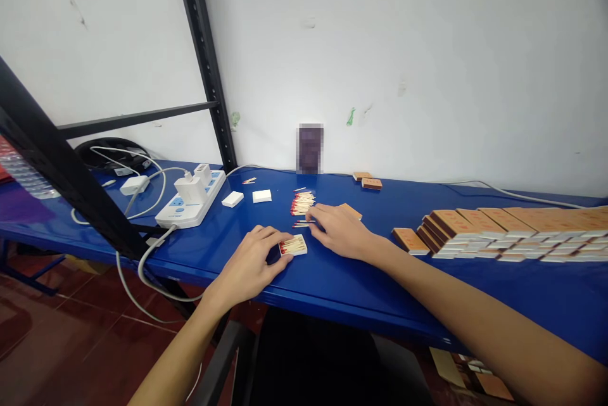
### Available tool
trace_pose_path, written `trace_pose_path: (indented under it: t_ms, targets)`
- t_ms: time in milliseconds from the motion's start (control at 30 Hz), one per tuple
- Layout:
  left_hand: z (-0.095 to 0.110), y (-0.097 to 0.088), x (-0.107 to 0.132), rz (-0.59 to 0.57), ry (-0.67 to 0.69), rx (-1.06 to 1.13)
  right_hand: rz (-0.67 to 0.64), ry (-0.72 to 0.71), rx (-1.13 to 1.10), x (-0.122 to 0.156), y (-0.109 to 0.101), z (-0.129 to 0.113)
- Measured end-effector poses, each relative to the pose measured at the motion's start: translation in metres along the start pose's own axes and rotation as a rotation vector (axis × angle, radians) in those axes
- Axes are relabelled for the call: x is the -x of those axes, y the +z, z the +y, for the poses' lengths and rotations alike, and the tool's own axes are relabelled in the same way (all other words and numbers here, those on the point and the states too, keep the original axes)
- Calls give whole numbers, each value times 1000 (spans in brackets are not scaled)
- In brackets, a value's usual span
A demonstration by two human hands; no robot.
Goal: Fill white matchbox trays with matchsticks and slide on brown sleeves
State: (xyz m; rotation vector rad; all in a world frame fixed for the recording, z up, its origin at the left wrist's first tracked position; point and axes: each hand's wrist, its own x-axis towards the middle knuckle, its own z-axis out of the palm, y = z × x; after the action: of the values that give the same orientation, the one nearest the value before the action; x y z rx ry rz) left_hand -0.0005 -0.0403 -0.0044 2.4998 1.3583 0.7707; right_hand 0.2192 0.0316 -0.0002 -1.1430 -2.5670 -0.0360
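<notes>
Left hand [259, 260] grips matchbox tray [301, 253] mid-frame, right hand [339, 230] narrow at match pile [301, 204] (can't tell if gripping), so probably gathering, needing gentle pinch.

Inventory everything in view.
Open rectangular matchbox tray with matches: one, white, at left hand
Wooden matchstick pile: one, pale and red, centre
Small rectangular boxes: two, white, left of pile
Loose matchsticks: several, pale, near pile and boxes
Stacked cardboard matchboxes: many, orange and white, right
Separate matchboxes: three, orange, beside stack and near wall
Flat card: one, orange, behind right hand
Power strip with plugs: one, white, left
Cables: several, white, left and along wall
Curved object: one, black, far left
Metal frame: one, black, left
Glossy table: one, blue, middle
Blurred rectangle: one, dark, against wall
Wall: one, white, behind
Floor: one, maroon, below
Left hand: one, bare, gripping tray
Right hand: one, bare, by matchsticks
</notes>
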Motion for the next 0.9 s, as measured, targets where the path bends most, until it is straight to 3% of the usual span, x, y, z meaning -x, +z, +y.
trace_pose_path:
  t_ms: [233, 467, 900]
  targets:
    - [-1, 2, 0, 27, 6, 4, -72, 17, -5, -1, 4, 2]
    - [-3, 3, 2, 21, -55, 8, -65, -2, 87, -1, 7, 2]
    - [-6, 5, 3, 37, -74, 54, -59, -71, -70, 0, 4, -1]
